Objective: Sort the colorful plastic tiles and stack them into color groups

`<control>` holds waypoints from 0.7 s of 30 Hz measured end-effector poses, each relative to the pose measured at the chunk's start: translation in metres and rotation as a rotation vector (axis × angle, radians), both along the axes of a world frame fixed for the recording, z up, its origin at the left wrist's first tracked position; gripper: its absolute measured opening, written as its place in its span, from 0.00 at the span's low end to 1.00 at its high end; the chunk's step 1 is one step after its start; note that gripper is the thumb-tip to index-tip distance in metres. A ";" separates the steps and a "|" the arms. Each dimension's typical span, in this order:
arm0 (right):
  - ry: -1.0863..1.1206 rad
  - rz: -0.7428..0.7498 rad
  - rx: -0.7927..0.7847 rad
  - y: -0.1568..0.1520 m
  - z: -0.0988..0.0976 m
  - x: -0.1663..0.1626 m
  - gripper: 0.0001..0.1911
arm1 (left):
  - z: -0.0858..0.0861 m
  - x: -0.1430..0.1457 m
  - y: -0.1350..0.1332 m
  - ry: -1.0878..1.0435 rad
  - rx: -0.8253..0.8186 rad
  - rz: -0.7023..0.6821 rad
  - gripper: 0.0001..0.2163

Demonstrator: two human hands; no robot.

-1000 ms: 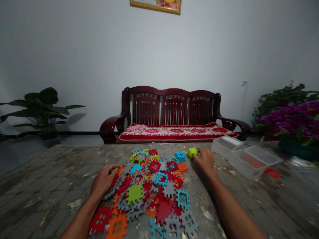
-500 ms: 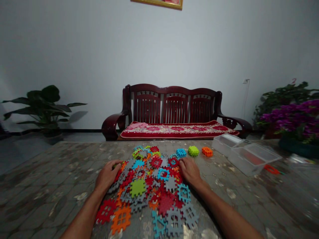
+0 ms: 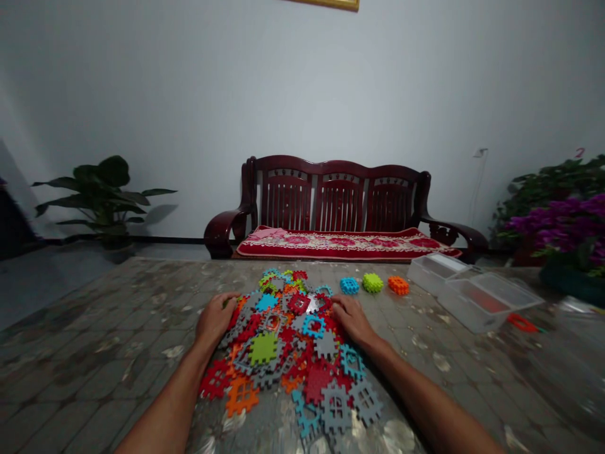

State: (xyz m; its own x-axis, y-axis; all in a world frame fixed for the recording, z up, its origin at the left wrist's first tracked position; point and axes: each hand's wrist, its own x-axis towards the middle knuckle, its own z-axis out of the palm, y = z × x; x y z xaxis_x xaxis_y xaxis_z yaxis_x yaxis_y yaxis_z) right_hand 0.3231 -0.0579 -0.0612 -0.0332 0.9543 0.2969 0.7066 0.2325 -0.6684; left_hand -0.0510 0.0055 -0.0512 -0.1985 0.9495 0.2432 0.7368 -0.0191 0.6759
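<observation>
A heap of flat, notched interlocking plastic tiles in red, grey, orange, blue and green lies on the table, with a green tile (image 3: 263, 349) on top near the middle. My left hand (image 3: 215, 321) rests against the heap's left edge, thumb and fingers apart, holding nothing that I can see. Against the right edge lies my right hand (image 3: 352, 320), its fingers stretched toward the red tiles and their tips partly hidden. Nearer to me are an orange window tile (image 3: 242, 396), a red window tile (image 3: 217, 379) and a grey window tile (image 3: 336, 407).
Behind my right hand stand a blue block (image 3: 350, 285), a green block (image 3: 372, 283) and an orange block (image 3: 398, 285). Clear plastic boxes (image 3: 477, 309) sit at the right, beside a red-orange item (image 3: 522, 323). A wooden bench (image 3: 338, 202) stands beyond the patterned table (image 3: 118, 353).
My right hand has moved left, pushing the heap's right side inward. My left hand stays at the left edge. The whole view has shifted slightly.
</observation>
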 end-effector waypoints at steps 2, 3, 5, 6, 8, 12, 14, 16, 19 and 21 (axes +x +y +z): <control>0.112 0.011 -0.032 -0.010 0.002 0.008 0.24 | 0.002 0.001 -0.002 -0.009 0.001 -0.001 0.18; 0.146 0.019 -0.049 -0.019 0.003 0.012 0.28 | 0.003 0.002 -0.003 -0.011 0.003 -0.001 0.18; 0.153 0.063 -0.092 -0.043 0.004 0.019 0.39 | 0.004 0.002 -0.004 -0.012 0.007 -0.001 0.18; 0.133 0.095 -0.118 -0.058 0.004 0.022 0.44 | 0.005 0.002 -0.004 -0.012 0.008 0.000 0.18; 0.083 0.163 -0.157 -0.090 0.005 0.025 0.53 | 0.004 0.002 -0.004 -0.005 0.007 0.003 0.17; -0.076 0.278 -0.225 -0.141 0.007 0.020 0.68 | 0.002 0.002 -0.002 0.022 -0.005 0.002 0.17; -0.177 0.348 -0.249 -0.152 0.008 0.013 0.72 | 0.003 0.003 -0.001 0.034 -0.018 -0.005 0.17; -0.257 0.391 -0.242 -0.155 0.010 0.004 0.72 | 0.003 0.003 -0.001 0.044 -0.037 -0.011 0.17; -0.310 0.349 -0.200 -0.148 0.013 -0.011 0.67 | 0.003 0.004 -0.001 0.049 -0.056 -0.009 0.17; -0.320 0.289 -0.181 -0.140 0.014 -0.020 0.63 | 0.002 0.004 -0.002 0.048 -0.056 -0.009 0.17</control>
